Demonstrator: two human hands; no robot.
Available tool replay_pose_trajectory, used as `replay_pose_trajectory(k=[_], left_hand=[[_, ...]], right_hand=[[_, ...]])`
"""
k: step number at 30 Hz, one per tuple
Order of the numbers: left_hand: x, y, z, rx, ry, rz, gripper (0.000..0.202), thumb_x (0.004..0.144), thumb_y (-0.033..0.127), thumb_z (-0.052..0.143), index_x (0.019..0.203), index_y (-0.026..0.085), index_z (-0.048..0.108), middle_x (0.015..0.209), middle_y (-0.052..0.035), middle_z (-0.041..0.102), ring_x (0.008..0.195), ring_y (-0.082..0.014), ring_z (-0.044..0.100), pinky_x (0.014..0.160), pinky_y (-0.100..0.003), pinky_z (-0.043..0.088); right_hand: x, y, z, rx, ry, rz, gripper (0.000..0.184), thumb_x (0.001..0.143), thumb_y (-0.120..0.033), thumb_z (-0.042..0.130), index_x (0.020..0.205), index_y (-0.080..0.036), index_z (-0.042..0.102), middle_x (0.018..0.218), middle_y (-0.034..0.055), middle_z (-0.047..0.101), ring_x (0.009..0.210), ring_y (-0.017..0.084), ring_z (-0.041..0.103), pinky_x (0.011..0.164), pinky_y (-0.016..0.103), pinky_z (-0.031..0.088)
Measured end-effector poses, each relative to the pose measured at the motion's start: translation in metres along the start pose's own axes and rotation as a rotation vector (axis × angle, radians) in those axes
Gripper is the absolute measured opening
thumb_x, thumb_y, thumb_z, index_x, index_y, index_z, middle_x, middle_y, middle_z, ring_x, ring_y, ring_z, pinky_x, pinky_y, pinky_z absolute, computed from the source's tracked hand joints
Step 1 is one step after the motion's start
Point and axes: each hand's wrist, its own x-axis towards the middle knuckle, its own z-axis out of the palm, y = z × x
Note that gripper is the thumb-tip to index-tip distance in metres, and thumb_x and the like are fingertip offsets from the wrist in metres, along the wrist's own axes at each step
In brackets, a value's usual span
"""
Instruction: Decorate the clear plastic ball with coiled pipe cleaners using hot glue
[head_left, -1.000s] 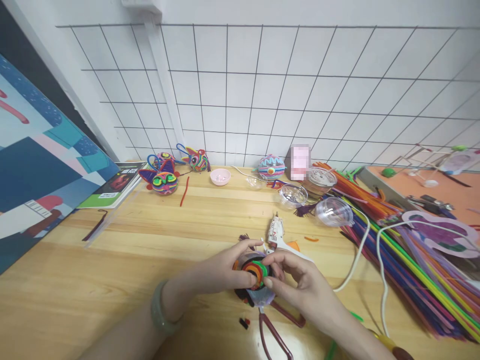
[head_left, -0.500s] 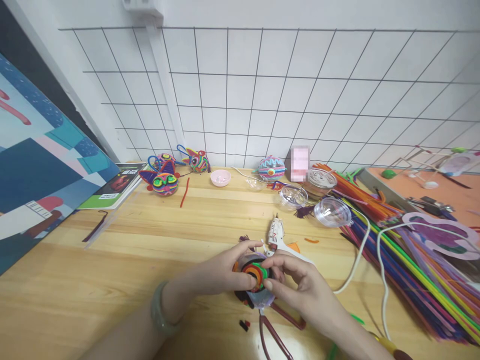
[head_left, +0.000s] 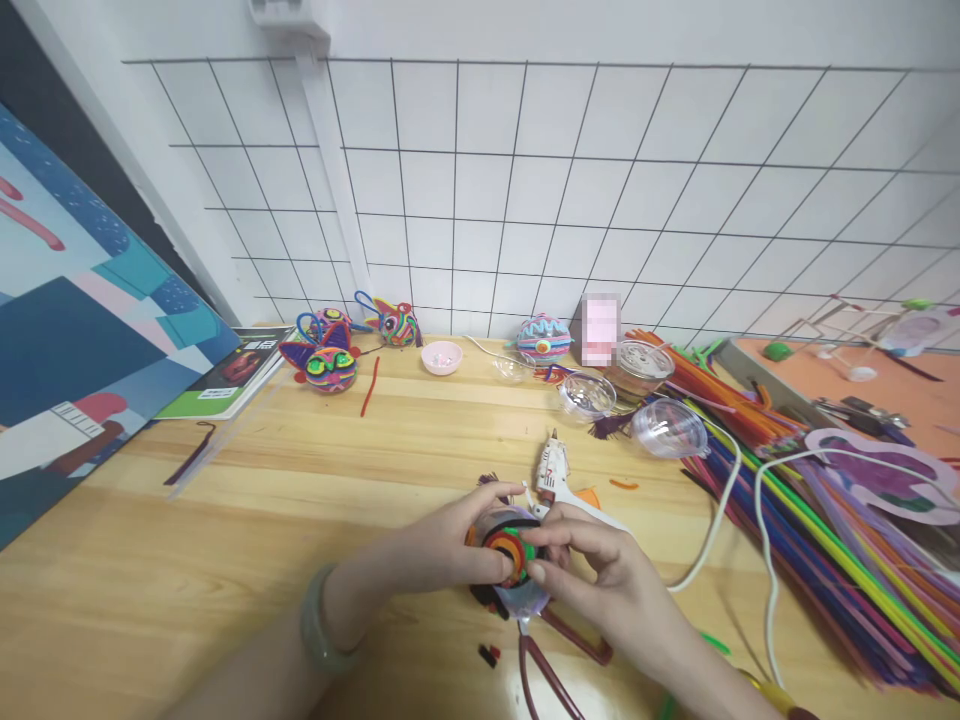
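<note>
My left hand (head_left: 459, 538) is wrapped round the left side of a clear plastic ball (head_left: 521, 602), its thumb pressing on the front. A coil of red, orange, green and black pipe cleaner (head_left: 517, 552) lies on the ball's face. With thumb and fingertips, my right hand (head_left: 592, 565) pinches the green pipe cleaner at the coil's right edge. Scissors with dark red handles (head_left: 551, 680) lie partly hidden under the ball. Just beyond my hands rests a white hot glue gun (head_left: 553, 472). Small black and red offcuts (head_left: 489, 655) lie near the scissors.
Bundles of coloured pipe cleaners (head_left: 832, 560) fill the right side, crossed by a white cord (head_left: 761, 540). Clear plastic half-shells (head_left: 669, 428), a pink bowl (head_left: 441, 358) and finished pipe-cleaner ornaments (head_left: 330, 368) stand along the wall. A picture board (head_left: 97, 330) leans at left.
Both hands stay almost in place on the ball and coil; my right fingers have shifted only slightly. The view has moved a little.
</note>
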Motion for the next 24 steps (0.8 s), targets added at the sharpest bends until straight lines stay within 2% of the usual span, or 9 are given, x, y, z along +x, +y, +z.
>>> replay_pose_trajectory(k=[5,8,14,18,24], left_hand=[[0.0002,0.0036,0.0030,0.036,0.076,-0.013,0.073,0.072,0.018,0.064,0.137,0.020,0.031,0.127,-0.0119,0.053,0.119,-0.0281,0.048,0.097,-0.041,0.039],[0.0001,0.0039,0.0040,0.080,0.126,0.013,0.072,0.072,0.018,0.064,0.137,0.020,0.032,0.127,-0.0108,0.053,0.117,-0.0264,0.048,0.096,-0.039,0.039],[-0.0005,0.0033,0.0037,0.103,0.157,0.042,0.071,0.074,0.021,0.064,0.138,0.020,0.033,0.125,-0.0106,0.055,0.115,-0.0258,0.051,0.096,-0.039,0.041],[-0.0004,0.0045,0.0042,0.116,0.175,0.031,0.071,0.074,0.021,0.064,0.138,0.018,0.033,0.124,-0.0112,0.055,0.116,-0.0261,0.050,0.096,-0.038,0.040],[0.0003,0.0029,0.0040,0.132,0.184,0.047,0.069,0.075,0.021,0.063,0.137,0.019,0.034,0.128,-0.0112,0.053,0.116,-0.0256,0.050,0.096,-0.038,0.040]], right_hand=[[0.0013,0.0047,0.0006,0.070,-0.008,-0.039,0.023,0.079,-0.022,0.066,0.097,-0.032,0.075,0.072,-0.0003,0.053,0.068,0.013,0.053,0.063,0.025,0.044],[0.0026,0.0065,0.0008,0.063,0.022,-0.025,0.021,0.077,-0.023,0.067,0.094,-0.029,0.076,0.072,-0.0002,0.054,0.069,0.014,0.053,0.064,0.026,0.044],[0.0028,0.0058,0.0016,0.024,0.146,0.105,0.022,0.069,-0.026,0.072,0.091,-0.021,0.069,0.065,-0.0028,0.052,0.065,0.015,0.051,0.063,0.028,0.042],[0.0025,0.0061,0.0021,-0.020,0.138,0.063,0.012,0.071,-0.028,0.070,0.079,-0.020,0.069,0.066,-0.0015,0.054,0.066,0.015,0.051,0.064,0.028,0.042],[0.0036,0.0078,0.0024,-0.030,0.143,0.046,0.014,0.072,-0.029,0.070,0.083,-0.021,0.071,0.066,-0.0011,0.054,0.066,0.016,0.052,0.064,0.028,0.043]])
